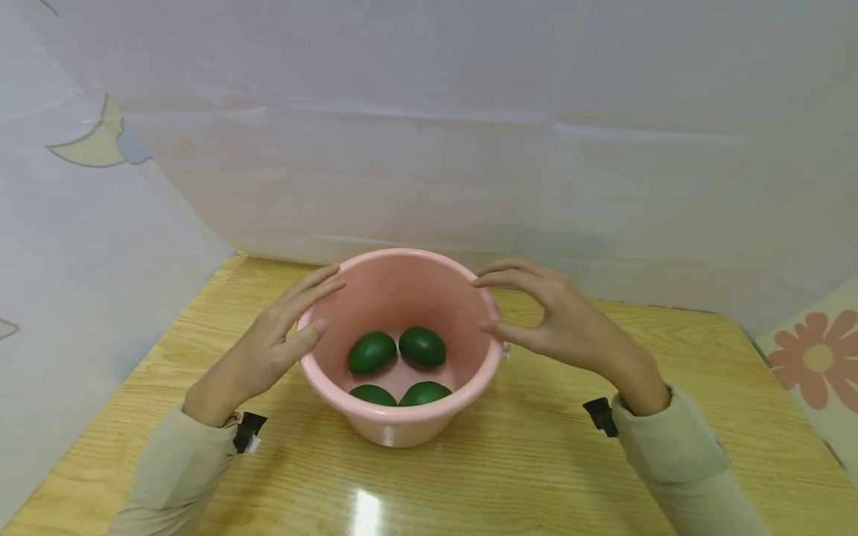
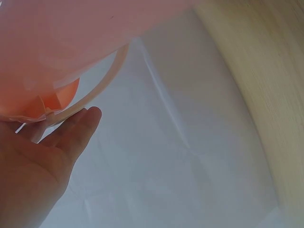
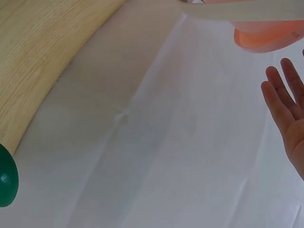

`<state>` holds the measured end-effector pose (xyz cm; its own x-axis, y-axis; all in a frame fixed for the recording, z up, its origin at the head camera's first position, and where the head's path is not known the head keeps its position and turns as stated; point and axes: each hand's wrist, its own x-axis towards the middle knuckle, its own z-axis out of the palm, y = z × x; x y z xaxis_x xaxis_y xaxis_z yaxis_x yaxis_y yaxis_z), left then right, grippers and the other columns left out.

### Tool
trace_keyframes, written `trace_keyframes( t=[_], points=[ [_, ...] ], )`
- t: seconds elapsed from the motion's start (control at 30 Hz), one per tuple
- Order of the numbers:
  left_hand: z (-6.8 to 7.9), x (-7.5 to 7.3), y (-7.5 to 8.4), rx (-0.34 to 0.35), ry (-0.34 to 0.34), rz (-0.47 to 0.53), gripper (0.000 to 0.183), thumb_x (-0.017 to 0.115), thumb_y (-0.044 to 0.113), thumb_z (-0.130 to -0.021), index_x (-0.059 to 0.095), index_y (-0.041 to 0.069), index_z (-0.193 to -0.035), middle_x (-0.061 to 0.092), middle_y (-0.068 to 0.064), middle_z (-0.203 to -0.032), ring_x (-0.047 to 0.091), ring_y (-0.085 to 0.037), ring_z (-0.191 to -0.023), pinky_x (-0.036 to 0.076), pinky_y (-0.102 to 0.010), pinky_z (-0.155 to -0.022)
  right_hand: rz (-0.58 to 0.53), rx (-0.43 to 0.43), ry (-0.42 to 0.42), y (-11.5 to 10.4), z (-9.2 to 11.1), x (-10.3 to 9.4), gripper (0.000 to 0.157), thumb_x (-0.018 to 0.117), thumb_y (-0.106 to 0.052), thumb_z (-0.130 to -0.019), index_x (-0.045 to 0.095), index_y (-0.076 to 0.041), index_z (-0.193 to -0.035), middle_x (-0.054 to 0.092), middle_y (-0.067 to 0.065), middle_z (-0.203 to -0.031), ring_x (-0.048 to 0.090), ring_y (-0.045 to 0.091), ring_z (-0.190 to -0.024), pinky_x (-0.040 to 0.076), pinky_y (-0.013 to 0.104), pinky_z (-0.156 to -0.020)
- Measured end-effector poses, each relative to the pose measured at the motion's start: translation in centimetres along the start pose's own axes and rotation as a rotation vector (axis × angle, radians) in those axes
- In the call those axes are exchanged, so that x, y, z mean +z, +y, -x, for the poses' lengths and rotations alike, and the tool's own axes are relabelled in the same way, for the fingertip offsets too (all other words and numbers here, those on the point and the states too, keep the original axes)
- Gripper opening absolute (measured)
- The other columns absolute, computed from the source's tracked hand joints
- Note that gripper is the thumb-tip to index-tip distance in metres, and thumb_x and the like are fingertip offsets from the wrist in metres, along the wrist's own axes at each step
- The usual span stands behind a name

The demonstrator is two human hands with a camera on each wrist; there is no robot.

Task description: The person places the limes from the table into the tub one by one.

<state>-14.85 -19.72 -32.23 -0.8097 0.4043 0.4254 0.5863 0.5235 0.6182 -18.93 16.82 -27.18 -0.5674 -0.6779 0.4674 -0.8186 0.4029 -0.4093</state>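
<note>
A pink plastic bucket point(image 1: 395, 432) stands upright on the wooden table, with several smooth, dark green egg-shaped things point(image 1: 422, 348) at its bottom. My left hand point(image 1: 268, 342) is at the bucket's left rim, fingers extended along it and thumb towards the opening. In the left wrist view its fingertips lie beside the pale curved handle point(image 2: 102, 83). At the right rim, my right hand point(image 1: 570, 320) has its fingers and thumb spread apart. The right wrist view shows its fingers straight and a gap between them and the bucket's orange-pink part point(image 3: 268, 40).
The wooden table point(image 1: 603, 461) extends around the bucket. Behind it hangs a pale cloth point(image 1: 429, 164), with a moon print point(image 1: 94, 145) at left and a flower print point(image 1: 818, 357) at right. A green rounded thing point(image 3: 7, 178) shows at the right wrist view's left edge.
</note>
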Motion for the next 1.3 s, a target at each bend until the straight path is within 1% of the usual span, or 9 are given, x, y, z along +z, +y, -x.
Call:
trace_keyframes(
  t=[0.1, 0.23, 0.3, 0.5, 0.67, 0.83, 1.1, 1.3],
  points=[
    [0.0, 0.0, 0.0, 0.000, 0.002, -0.002, 0.052, 0.051, 0.009, -0.099, 0.045, 0.016, -0.150, 0.030, -0.003, -0.162, 0.029, -0.029, -0.149, 0.027, -0.063, -0.111, 0.008, 0.003, 0.003, 0.1, 0.3, -0.2, 0.047, 0.083, -0.015, -0.081, 0.066, -0.010, -0.125, 0.063, 0.001, -0.128, 0.057, 0.014, -0.122, 0.044, 0.024, -0.105],
    [0.1, 0.0, 0.1, -0.002, 0.004, -0.005, 0.052, 0.051, 0.009, -0.099, 0.045, 0.015, -0.150, 0.031, -0.005, -0.162, 0.028, -0.029, -0.149, 0.027, -0.063, -0.112, 0.037, 0.023, 0.006, 0.3, 0.7, -0.4, 0.049, 0.082, -0.016, -0.081, 0.065, -0.012, -0.127, 0.063, -0.001, -0.130, 0.057, 0.014, -0.123, 0.045, 0.029, -0.105],
    [0.1, 0.0, 0.1, -0.003, 0.004, -0.006, 0.051, 0.051, 0.009, -0.099, 0.045, 0.015, -0.150, 0.031, -0.005, -0.162, 0.028, -0.029, -0.149, 0.027, -0.063, -0.112, 0.050, 0.030, 0.011, 0.5, 0.9, -0.5, 0.050, 0.082, -0.016, -0.081, 0.065, -0.013, -0.128, 0.063, -0.002, -0.130, 0.057, 0.015, -0.124, 0.045, 0.029, -0.105],
    [0.1, 0.0, 0.0, -0.002, 0.002, 0.001, 0.051, 0.050, 0.010, -0.099, 0.045, 0.015, -0.150, 0.031, -0.005, -0.162, 0.028, -0.029, -0.149, 0.027, -0.063, -0.112, 0.055, 0.027, 0.028, 1.3, 1.8, -0.8, 0.054, 0.084, -0.009, -0.078, 0.064, -0.015, -0.128, 0.062, 0.000, -0.131, 0.055, 0.015, -0.126, 0.040, 0.018, -0.107],
    [0.1, 0.0, 0.0, -0.003, -0.001, 0.003, 0.051, 0.050, 0.009, -0.099, 0.045, 0.014, -0.150, 0.030, -0.005, -0.162, 0.028, -0.030, -0.149, 0.027, -0.063, -0.112, 0.070, 0.036, 0.036, 1.8, 2.5, -1.2, 0.055, 0.083, -0.007, -0.078, 0.064, -0.015, -0.129, 0.062, 0.000, -0.131, 0.054, 0.011, -0.127, 0.038, 0.014, -0.107],
    [0.2, 0.0, 0.0, -0.008, -0.005, 0.001, 0.051, 0.050, 0.011, -0.100, 0.045, 0.015, -0.150, 0.030, -0.005, -0.162, 0.027, -0.030, -0.150, 0.026, -0.064, -0.112, 0.090, 0.073, 0.034, 2.1, 3.0, -1.4, 0.055, 0.083, -0.009, -0.079, 0.063, -0.017, -0.130, 0.061, -0.002, -0.133, 0.053, 0.007, -0.127, 0.037, 0.012, -0.105],
    [0.2, -0.1, 0.1, -0.013, -0.009, 0.002, 0.051, 0.050, 0.011, -0.100, 0.044, 0.017, -0.150, 0.030, -0.003, -0.162, 0.027, -0.028, -0.150, 0.026, -0.063, -0.112, 0.114, 0.083, 0.028, 2.7, 3.6, -1.6, 0.055, 0.083, -0.010, -0.079, 0.063, -0.016, -0.129, 0.062, 0.001, -0.132, 0.053, 0.008, -0.126, 0.037, 0.012, -0.104],
    [0.2, 0.0, 0.0, -0.003, -0.001, -0.007, 0.051, 0.050, 0.011, -0.100, 0.045, 0.016, -0.150, 0.030, -0.003, -0.162, 0.028, -0.027, -0.149, 0.027, -0.061, -0.112, 0.121, 0.105, 0.022, 3.2, 4.3, -1.6, 0.054, 0.083, -0.010, -0.078, 0.064, -0.016, -0.128, 0.063, 0.002, -0.131, 0.053, 0.008, -0.126, 0.037, 0.012, -0.104]
  ],
)
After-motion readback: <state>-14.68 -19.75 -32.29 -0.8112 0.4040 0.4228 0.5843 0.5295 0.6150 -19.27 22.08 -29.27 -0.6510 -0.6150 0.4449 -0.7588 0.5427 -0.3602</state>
